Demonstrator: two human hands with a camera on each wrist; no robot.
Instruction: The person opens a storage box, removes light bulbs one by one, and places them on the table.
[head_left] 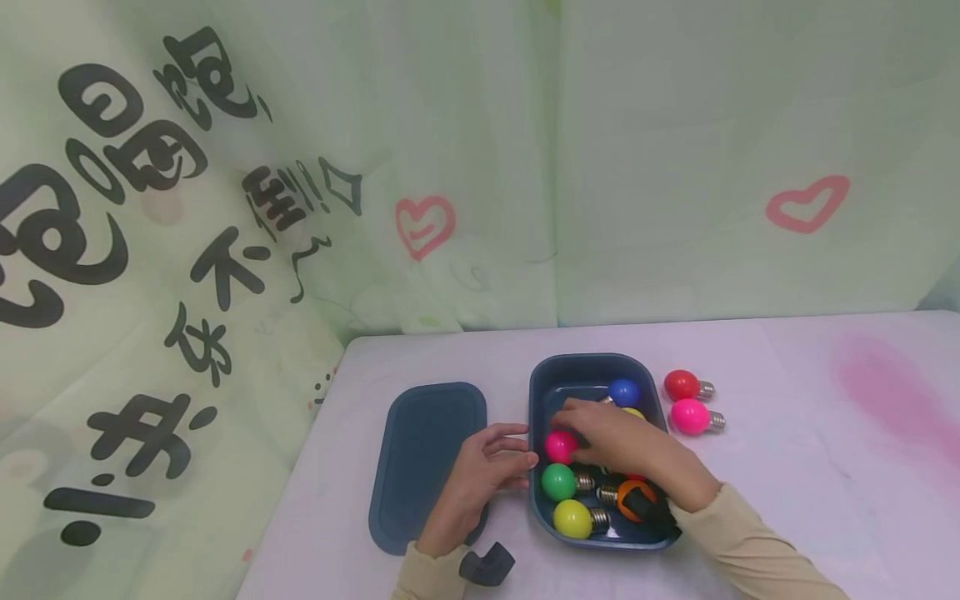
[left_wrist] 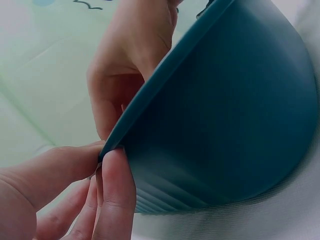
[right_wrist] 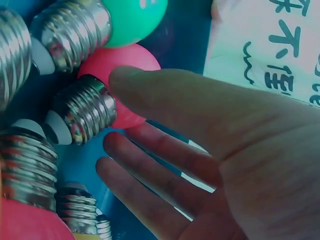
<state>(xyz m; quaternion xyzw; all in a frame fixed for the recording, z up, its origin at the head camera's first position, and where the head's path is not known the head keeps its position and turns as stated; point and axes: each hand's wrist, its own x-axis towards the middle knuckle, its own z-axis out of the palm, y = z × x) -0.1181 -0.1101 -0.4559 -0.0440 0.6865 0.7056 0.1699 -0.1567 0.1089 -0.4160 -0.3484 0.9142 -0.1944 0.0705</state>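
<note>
Bulb (pink) [head_left: 560,447]: right hand [head_left: 621,438] pinches; its whole screw base [right_wrist: 82,110]: right-wrist view only

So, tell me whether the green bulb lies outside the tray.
No, the green bulb lies inside the blue tray, beside a yellow bulb.

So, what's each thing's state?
Bin: open
Lid: off, flat
Left hand: holding bin
Right hand: gripping inner pink bulb
Inner pink bulb: gripped
Outer pink bulb: lying on table
Outer red bulb: lying on table
Inner red bulb: mostly hidden
Green bulb: in bin
Front yellow bulb: in bin
Back yellow bulb: mostly hidden
Blue bulb: partly hidden
Orange bulb: partly hidden
</note>
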